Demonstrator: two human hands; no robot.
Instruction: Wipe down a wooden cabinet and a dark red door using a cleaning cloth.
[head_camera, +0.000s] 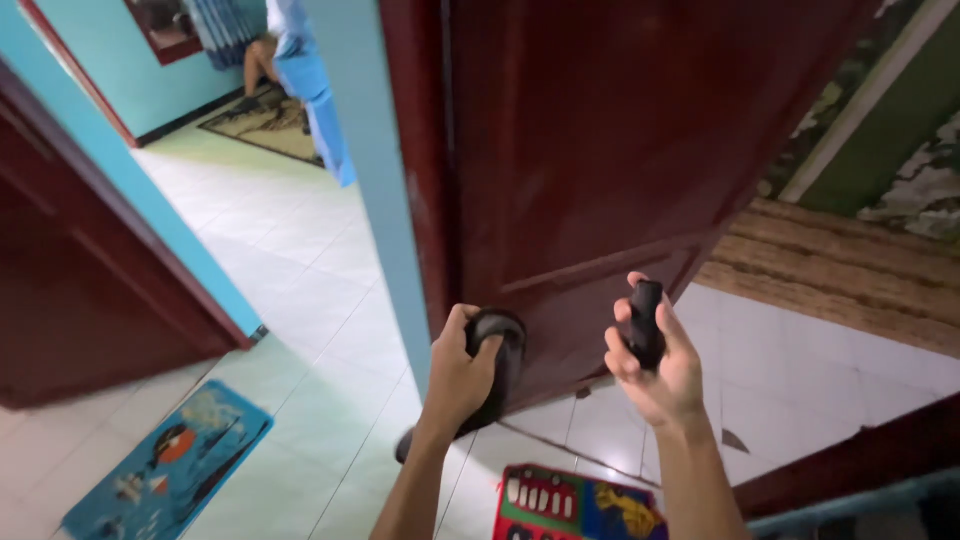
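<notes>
The left hand (458, 378) and right hand (655, 368) reach out nearest the camera, each closed around a black sandal. Ahead of them stands the largest thing in view, a dark red wooden door (600, 150), with its pale blue frame post (375, 170) just to the left; both block the way straight ahead. The white tiled floor (290, 270) runs off to the left toward a patterned rug (262, 122), where part of a person in light blue clothing (305, 70) stands. A blue mat (165, 470) with bright pictures lies on the tiles at lower left, and a red mat (575, 505) with coloured blocks lies beneath the wrists. The left hand's fingers wrap fully over the top edge of the left sandal (497, 365), which hangs sole outward against the door's lower panel. The right hand's fingers curl tight around the right sandal (646, 322), seen edge-on and upright, held clear of the door.
</notes>
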